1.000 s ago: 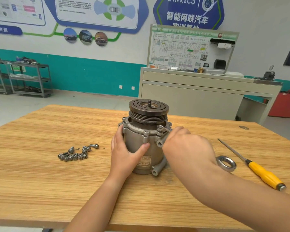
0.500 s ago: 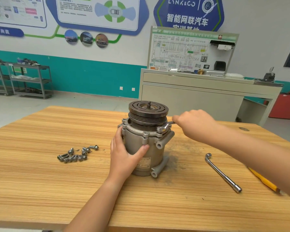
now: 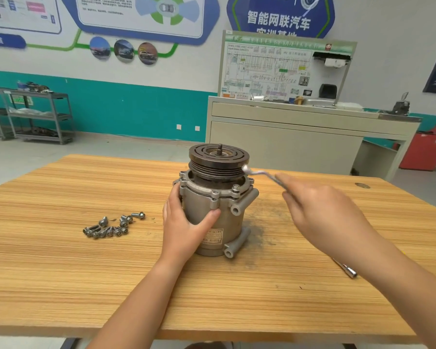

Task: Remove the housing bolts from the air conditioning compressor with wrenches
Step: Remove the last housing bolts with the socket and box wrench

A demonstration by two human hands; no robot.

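Compressor (image 3: 230,220) stands upright on the tabletop (image 3: 61,273); cast metal, we judge it heavy and rigid. Left hand (image 3: 184,227) wraps its body below the flange (image 3: 207,191), the sound hold. Right hand (image 3: 320,212) grips the wrench (image 3: 259,173), head beside the pulley (image 3: 218,162).

Wooden tabletop (image 3: 61,273), striped grain, fills the centre and bottom of the frame. On it: compressor (image 3: 227,222), upright, centre; loose bolts (image 3: 111,226), clustered left of centre; socket wrench (image 3: 347,270), lower right, mostly hidden; dark oval mark (image 3: 362,185), right.
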